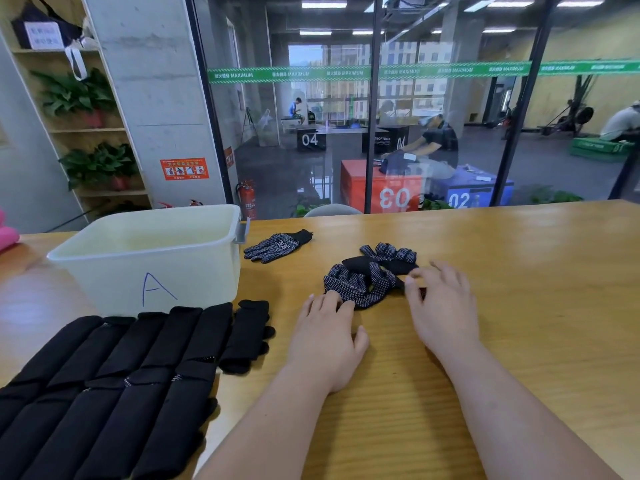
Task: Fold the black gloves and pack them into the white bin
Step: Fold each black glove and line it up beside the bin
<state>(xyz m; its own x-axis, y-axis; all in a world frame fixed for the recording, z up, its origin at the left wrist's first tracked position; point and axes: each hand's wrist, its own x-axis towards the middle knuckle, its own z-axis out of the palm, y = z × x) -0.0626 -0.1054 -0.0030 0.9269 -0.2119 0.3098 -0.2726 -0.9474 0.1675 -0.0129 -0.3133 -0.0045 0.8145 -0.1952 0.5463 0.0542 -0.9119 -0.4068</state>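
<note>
A crumpled heap of black dotted gloves (367,277) lies in the middle of the wooden table (519,271). My left hand (327,336) rests flat just in front of the heap, its fingertips touching the near edge. My right hand (441,303) hovers at the heap's right side with fingers spread, its fingertips at the gloves. A single dotted glove (277,245) lies flat farther back. The white bin (152,254), marked "A", stands at the left and looks empty. Several folded black gloves (114,382) lie in rows in front of the bin.
A pink object (7,233) shows at the far left edge. A glass wall runs behind the table's far edge. Bare tabletop stretches to the right of my hands.
</note>
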